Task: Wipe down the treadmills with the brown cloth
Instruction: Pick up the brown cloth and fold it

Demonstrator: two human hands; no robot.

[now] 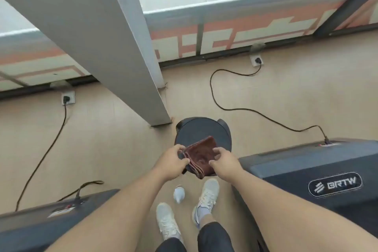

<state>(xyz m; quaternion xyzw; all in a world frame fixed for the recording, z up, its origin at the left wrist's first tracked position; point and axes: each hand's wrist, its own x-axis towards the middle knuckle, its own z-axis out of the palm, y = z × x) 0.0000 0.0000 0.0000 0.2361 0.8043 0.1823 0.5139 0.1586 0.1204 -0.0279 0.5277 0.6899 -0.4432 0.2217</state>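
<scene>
Head view, looking down: both hands pinch a folded brown cloth over a round black stool, left hand at its left edge, right hand at its right. Treadmills L & R sit untouched; wiping apparently not yet begun.

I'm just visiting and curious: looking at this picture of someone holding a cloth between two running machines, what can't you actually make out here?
Head view only:
- Right treadmill: belt and console cut off by the frame edge.
- Left treadmill: mostly cut off at the bottom edge.
- Dark round stool: near part hidden by the brown cloth and both hands.
- White object on the floor: too blurred to identify.
- Cloth's underside: hidden.
</scene>
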